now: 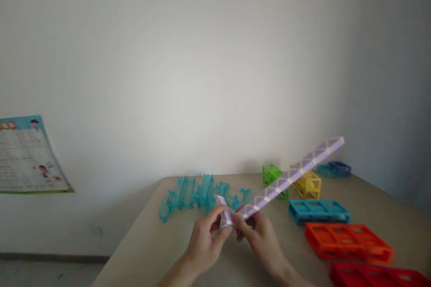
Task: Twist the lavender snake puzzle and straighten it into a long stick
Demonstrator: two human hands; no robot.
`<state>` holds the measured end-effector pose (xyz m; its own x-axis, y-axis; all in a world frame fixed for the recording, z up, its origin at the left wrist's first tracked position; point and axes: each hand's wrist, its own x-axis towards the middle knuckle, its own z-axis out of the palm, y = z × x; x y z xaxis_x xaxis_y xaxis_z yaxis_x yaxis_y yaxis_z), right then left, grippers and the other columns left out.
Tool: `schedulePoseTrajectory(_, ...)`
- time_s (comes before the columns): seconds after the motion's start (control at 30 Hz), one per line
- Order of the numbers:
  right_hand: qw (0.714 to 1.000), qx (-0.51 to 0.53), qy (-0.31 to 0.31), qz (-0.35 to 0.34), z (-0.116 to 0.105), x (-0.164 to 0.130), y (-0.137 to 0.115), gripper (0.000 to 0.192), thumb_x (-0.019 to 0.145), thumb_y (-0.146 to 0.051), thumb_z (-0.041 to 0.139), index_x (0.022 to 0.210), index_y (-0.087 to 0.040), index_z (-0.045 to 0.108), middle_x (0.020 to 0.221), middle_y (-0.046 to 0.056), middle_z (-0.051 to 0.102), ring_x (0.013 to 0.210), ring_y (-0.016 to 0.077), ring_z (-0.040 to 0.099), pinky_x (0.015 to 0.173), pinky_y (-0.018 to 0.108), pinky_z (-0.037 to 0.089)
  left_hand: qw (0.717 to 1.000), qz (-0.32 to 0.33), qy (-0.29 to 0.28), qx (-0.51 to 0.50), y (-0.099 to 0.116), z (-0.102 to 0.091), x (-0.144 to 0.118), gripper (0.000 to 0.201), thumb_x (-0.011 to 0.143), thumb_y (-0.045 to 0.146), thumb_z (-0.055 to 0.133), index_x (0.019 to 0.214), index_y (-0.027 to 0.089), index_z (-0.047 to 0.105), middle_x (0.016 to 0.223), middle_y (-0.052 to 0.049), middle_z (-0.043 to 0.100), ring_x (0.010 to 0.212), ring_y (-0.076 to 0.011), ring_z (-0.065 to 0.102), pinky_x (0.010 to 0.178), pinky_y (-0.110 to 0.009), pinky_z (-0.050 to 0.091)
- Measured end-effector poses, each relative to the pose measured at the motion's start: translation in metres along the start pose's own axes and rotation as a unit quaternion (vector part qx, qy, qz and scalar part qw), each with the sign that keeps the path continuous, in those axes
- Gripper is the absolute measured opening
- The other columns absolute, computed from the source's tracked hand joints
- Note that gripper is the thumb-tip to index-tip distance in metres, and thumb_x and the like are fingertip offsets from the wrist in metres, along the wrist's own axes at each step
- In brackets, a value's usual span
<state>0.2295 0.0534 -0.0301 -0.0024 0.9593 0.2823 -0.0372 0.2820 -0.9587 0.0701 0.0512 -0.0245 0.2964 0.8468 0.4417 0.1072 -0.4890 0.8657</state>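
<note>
Currently, a purple and white segmented strip (pixel 286 180) is held by two hands above the near middle of the desk (pixel 144 255). A short end piece (pixel 226 219) of the same colours, at the left, is clamped between the thumb and fingers of the left hand (pixel 204 237). The strip is clamped near its lower end by the right hand (pixel 264 237), and its free tip is pointed up to the right. The meeting place is covered by fingers, so how the two parts are joined cannot be told. For good control, the strip should probably be supported firmly by the right grip, while only gentle pressure is given by the left one. Care should also be taken that the yellow frame (pixel 311 184) is not knocked.
</note>
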Motion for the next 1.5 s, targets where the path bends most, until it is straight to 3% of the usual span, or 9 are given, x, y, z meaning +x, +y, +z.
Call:
schedulePoseTrajectory(0.6, 0.999, -0.012, 0.034, -0.014, 0.000, -0.003, -0.009, 0.036, 0.076, -0.048, 0.067, 0.076, -0.011, 0.065, 0.063, 0.007, 0.067, 0.049, 0.0166, 0.060, 0.047, 0.025, 0.047, 0.992, -0.006, 0.041, -0.123, -0.009, 0.003, -0.004, 0.035, 0.080, 0.028, 0.067, 0.112, 0.021, 0.058, 0.104, -0.009, 0.070, 0.096, -0.0223, 0.064, 0.084, -0.028, 0.049)
schedulePoseTrajectory(0.73, 1.000, -0.006, 0.026, -0.004, 0.001, -0.005, -0.007, 0.038, 0.075, -0.049, 0.068, 0.068, -0.013, 0.060, 0.054, 0.004, 0.061, 0.044, 0.0145, 0.056, 0.042, 0.023, 0.044, 0.991, -0.005, 0.047, -0.124, -0.012, 0.002, -0.003, 0.036, 0.080, 0.031, 0.067, 0.112, 0.018, 0.060, 0.090, -0.007, 0.068, 0.079, -0.0182, 0.063, 0.070, -0.025, 0.051)
schedulePoseTrajectory(0.83, 0.999, -0.013, 0.041, 0.014, 0.000, -0.003, -0.006, 0.040, 0.075, -0.052, 0.066, 0.070, -0.014, 0.057, 0.048, -0.002, 0.054, 0.035, 0.0099, 0.046, 0.032, 0.019, 0.034, 0.988, -0.039, 0.006, -0.150, -0.011, 0.001, -0.002, 0.040, 0.081, 0.035, 0.065, 0.116, 0.015, 0.060, 0.086, -0.008, 0.066, 0.072, -0.0182, 0.062, 0.063, -0.028, 0.053)
schedulePoseTrajectory(0.97, 0.998, -0.018, 0.057, 0.030, -0.005, 0.002, -0.006, 0.041, 0.076, -0.054, 0.064, 0.072, -0.014, 0.056, 0.044, -0.005, 0.047, 0.030, 0.0064, 0.036, 0.027, 0.017, 0.025, 0.968, -0.073, -0.092, -0.222, -0.009, 0.002, -0.001, 0.057, 0.074, 0.030, 0.074, 0.126, 0.019, 0.055, 0.100, -0.010, 0.066, 0.083, -0.0195, 0.062, 0.072, -0.031, 0.053)
schedulePoseTrajectory(1.07, 0.997, 0.003, 0.042, 0.060, -0.008, 0.004, -0.006, 0.043, 0.074, -0.055, 0.065, 0.071, -0.014, 0.055, 0.041, -0.007, 0.043, 0.029, 0.0057, 0.033, 0.026, 0.017, 0.023, 0.968, -0.079, -0.076, -0.226, -0.008, 0.005, 0.000, 0.057, 0.066, 0.019, 0.081, 0.119, 0.021, 0.060, 0.101, -0.007, 0.067, 0.088, -0.0169, 0.061, 0.076, -0.025, 0.050)
schedulePoseTrajectory(1.17, 0.993, 0.083, 0.022, 0.082, -0.009, 0.005, -0.004, 0.045, 0.072, -0.054, 0.068, 0.085, -0.012, 0.058, 0.044, -0.007, 0.045, 0.030, 0.0051, 0.030, 0.026, 0.017, 0.022, 0.962, -0.087, -0.041, -0.254, -0.008, 0.008, 0.001, 0.050, 0.062, 0.018, 0.083, 0.108, 0.019, 0.064, 0.093, -0.006, 0.068, 0.081, -0.0169, 0.063, 0.072, -0.027, 0.052)
schedulePoseTrajectory(1.3, 0.967, 0.233, -0.072, 0.070, -0.011, 0.005, -0.002, 0.047, 0.070, -0.049, 0.072, 0.098, -0.013, 0.057, 0.045, -0.010, 0.038, 0.033, 0.0040, 0.026, 0.031, 0.016, 0.020, 0.935, -0.109, -0.036, -0.334, -0.008, 0.006, 0.003, 0.055, 0.060, 0.024, 0.084, 0.110, 0.019, 0.061, 0.082, -0.004, 0.067, 0.061, -0.0173, 0.064, 0.061, -0.032, 0.053)
schedulePoseTrajectory(1.37, 0.965, 0.236, -0.106, 0.049, -0.013, 0.005, -0.001, 0.043, 0.070, -0.047, 0.074, 0.089, -0.012, 0.058, 0.047, -0.009, 0.038, 0.036, 0.0029, 0.026, 0.033, 0.016, 0.020, 0.925, -0.121, -0.038, -0.359, -0.008, 0.005, 0.003, 0.057, 0.059, 0.025, 0.085, 0.110, 0.019, 0.060, 0.078, -0.004, 0.068, 0.061, -0.0182, 0.065, 0.061, -0.032, 0.053)
schedulePoseTrajectory(1.5, 0.978, 0.191, -0.081, 0.022, -0.014, 0.006, 0.002, 0.039, 0.073, -0.047, 0.074, 0.082, -0.012, 0.059, 0.053, -0.004, 0.047, 0.040, 0.0039, 0.034, 0.035, 0.016, 0.025, 0.923, -0.120, -0.036, -0.364, -0.006, 0.004, 0.004, 0.057, 0.062, 0.028, 0.084, 0.112, 0.019, 0.058, 0.078, -0.006, 0.068, 0.065, -0.0193, 0.066, 0.064, -0.034, 0.054)
